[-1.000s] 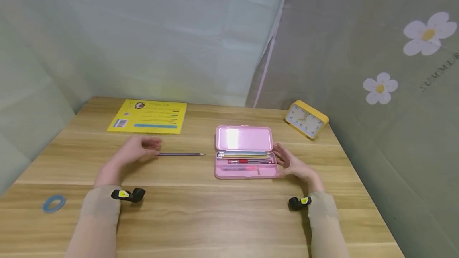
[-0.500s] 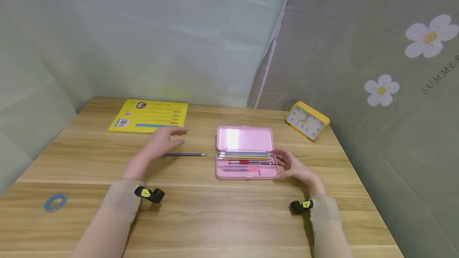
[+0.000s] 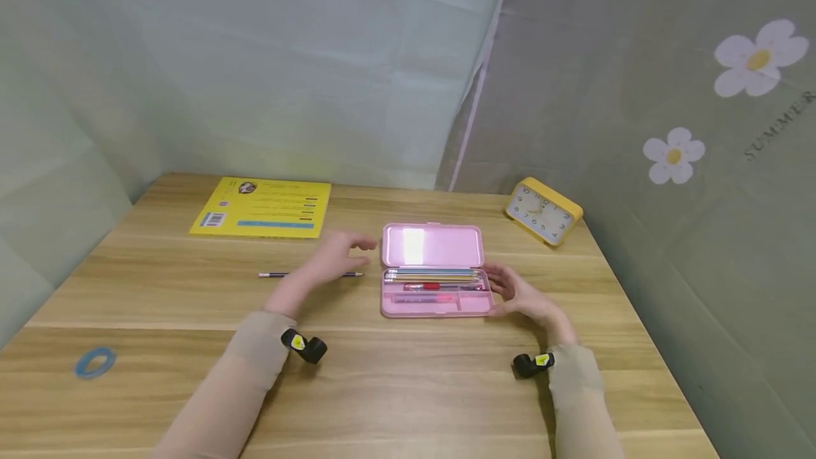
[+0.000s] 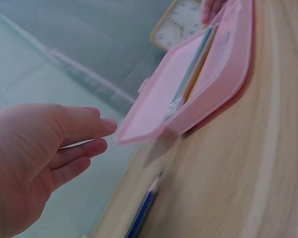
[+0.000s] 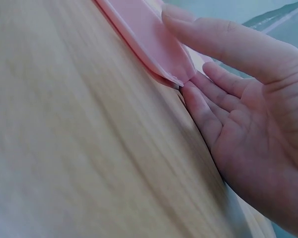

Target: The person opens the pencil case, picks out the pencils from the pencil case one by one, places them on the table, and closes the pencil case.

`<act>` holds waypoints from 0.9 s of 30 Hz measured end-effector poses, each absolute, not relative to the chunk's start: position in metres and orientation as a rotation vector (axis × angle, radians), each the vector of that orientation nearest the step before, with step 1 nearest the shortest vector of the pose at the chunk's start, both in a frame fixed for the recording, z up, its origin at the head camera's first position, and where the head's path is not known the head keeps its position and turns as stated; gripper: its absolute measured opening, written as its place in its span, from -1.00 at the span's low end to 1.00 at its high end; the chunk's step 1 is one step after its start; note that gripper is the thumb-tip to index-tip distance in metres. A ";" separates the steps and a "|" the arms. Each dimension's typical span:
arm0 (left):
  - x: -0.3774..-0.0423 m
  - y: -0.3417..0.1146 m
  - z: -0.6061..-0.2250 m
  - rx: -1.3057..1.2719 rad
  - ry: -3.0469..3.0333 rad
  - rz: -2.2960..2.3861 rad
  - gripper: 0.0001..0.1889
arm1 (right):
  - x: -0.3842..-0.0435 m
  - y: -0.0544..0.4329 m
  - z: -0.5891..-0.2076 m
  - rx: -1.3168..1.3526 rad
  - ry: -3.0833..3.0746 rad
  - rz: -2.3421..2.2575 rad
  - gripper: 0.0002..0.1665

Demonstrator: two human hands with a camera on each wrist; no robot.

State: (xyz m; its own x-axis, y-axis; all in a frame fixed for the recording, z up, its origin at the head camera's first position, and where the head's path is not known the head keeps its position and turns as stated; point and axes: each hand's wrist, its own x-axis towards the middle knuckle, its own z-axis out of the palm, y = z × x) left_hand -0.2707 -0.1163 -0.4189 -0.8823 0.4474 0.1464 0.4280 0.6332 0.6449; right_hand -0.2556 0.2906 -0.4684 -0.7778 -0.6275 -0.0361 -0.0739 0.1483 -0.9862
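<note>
A pink pencil case (image 3: 446, 246) lies with its lid back; pencils (image 3: 433, 273), a red-marked pen (image 3: 433, 287) and a pen with a pinkish end (image 3: 423, 298) are inside. My left hand (image 3: 331, 257) hovers just left of the case, thumb and fingers apart, holding nothing. Beneath it on the table is a dark blue pencil (image 3: 273, 275), its middle hidden by the hand; the left wrist view shows its sharpened tip pointing at the case (image 4: 208, 109). At the case's right end, my right hand (image 3: 523, 299) touches the side with outstretched fingers, thumb by the front corner.
A yellow book (image 3: 261, 207) lies at the back left of the wooden table (image 3: 408, 388). Toward the back right stands a yellow clock (image 3: 545, 211). A blue ring (image 3: 95, 363), like a tape roll, lies at the front left. Curtains hang behind and beside the table.
My left hand has moved rightward from the blunt end of the dark blue pencil, across it, to beside the case. The pencil stays on the table; my right hand remains at the case.
</note>
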 end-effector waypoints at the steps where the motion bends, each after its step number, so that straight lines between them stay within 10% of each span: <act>1: -0.271 -0.112 -0.420 0.754 2.802 1.101 -0.63 | -0.256 0.291 -0.468 -0.668 1.991 -1.668 0.16; 27: -0.272 -0.064 -0.437 0.767 2.787 1.007 -0.77 | -0.259 0.292 -0.472 -0.623 1.978 -1.668 0.14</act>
